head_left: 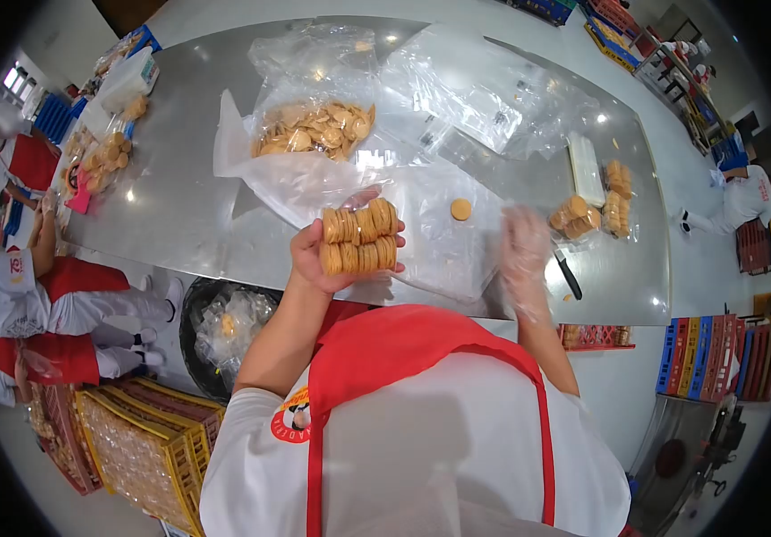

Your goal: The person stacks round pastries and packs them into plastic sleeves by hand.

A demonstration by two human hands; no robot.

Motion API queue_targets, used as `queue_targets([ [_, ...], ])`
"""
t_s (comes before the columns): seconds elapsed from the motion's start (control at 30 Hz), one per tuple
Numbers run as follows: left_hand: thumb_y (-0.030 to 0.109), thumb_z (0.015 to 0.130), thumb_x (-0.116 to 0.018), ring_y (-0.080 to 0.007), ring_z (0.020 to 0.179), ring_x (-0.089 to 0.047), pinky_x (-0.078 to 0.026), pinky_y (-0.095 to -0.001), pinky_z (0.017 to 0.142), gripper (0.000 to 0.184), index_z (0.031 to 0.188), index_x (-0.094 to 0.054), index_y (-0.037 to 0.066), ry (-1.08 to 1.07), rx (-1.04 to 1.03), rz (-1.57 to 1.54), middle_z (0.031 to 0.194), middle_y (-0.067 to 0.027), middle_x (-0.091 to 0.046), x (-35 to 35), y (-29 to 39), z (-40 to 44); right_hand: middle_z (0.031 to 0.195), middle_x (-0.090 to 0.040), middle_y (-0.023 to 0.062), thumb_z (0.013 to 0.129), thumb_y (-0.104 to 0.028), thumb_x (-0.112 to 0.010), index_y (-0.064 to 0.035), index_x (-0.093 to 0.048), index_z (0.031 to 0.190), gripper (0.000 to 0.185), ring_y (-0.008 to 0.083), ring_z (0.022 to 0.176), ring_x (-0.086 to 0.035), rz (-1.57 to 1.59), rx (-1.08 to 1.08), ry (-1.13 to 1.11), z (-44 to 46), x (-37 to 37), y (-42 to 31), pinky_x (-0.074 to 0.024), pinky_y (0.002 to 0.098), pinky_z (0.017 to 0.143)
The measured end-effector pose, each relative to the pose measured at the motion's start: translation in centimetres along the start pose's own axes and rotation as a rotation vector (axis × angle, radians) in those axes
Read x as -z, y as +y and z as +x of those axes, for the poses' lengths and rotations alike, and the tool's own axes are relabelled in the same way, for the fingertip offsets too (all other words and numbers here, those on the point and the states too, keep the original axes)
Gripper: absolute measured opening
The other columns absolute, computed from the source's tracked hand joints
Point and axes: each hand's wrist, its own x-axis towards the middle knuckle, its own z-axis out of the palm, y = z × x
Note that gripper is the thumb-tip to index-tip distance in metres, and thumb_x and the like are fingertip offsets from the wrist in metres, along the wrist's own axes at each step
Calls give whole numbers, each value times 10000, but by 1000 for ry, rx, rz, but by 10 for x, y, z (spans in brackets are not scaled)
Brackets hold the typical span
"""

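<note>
Cradling a clear plastic pack of round golden biscuits in two rows [358, 237], the bare left hand [309, 258] stood above the near edge of the broad steel table [184, 125], its thumb on one side and its fingertips showing past the other, grasping the pack. The right hand [525, 255], covered by a loose transparent glove, was well apart from it, near a black-handled knife [569, 275] lying on the metal; its fingers were blurred, and whether they were curled or released could not be told. Between the hands, a single round golden biscuit [460, 209] lay on a whitish translucent plastic sheet [439, 259]. Farther up the table, a large clear bag of loose flat biscuits [314, 132] rested near crumpled transparent wrapping [457, 85]. Beyond the knife, clear-wrapped stacks of biscuits [618, 201] lay beside a long white container [586, 170]. Left of the wearer's red apron [430, 331], a round black bin [190, 331] held crumpled plastic.
</note>
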Motion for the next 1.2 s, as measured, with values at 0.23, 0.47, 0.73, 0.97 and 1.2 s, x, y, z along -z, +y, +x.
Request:
queue_targets([
  [0.23, 472, 784, -704, -458, 1247, -464, -403, -601, 1028, 946, 1511, -224, 105, 29, 44, -97, 1372, -296, -414, -15, -10, 14, 1178, -602, 179, 849, -73, -602, -63, -581, 1225, 377, 379, 1048, -574, -507, -392, -250, -75, 73, 75, -457, 477, 931],
  [0.47, 177, 551, -683, -417, 1238, -489, -419, -526, 1044, 1119, 1540, -161, 131, 202, 70, 223, 1387, -211, -419, -15, -31, 37, 1042, -626, 163, 908, -116, -522, -24, -579, 1209, 320, 349, 975, -597, -547, -490, -546, -80, 89, 79, -494, 443, 855],
  [0.73, 38, 641, -744, -300, 1291, -441, -415, -436, 1042, 1151, 1554, -60, 186, 326, 63, 581, 1417, -149, -374, -32, -49, 46, 943, -637, 222, 834, -45, -557, 31, -596, 1092, 271, 405, 861, -608, -333, -762, -510, -81, 112, 55, -504, 437, 782],
  [0.97, 46, 591, -873, -290, 1355, -378, -389, -444, 1086, 1267, 1551, -60, 195, 302, 49, 637, 1443, -123, -306, -33, -62, 53, 779, -522, -3, 899, -154, -630, -8, -596, 1038, 205, 93, 690, -487, 809, -1224, -355, -35, 99, -17, -396, 255, 607],
  [1.2, -1, 597, -874, -299, 1350, -378, -401, -463, 1086, 1309, 1545, -2, 230, 314, -15, 610, 1452, -132, -256, -32, -75, 57, 876, -574, -4, 941, -283, -651, -57, -540, 1284, 425, 50, 644, -476, 1438, -1301, -531, 26, 75, -68, -373, 214, 529],
])
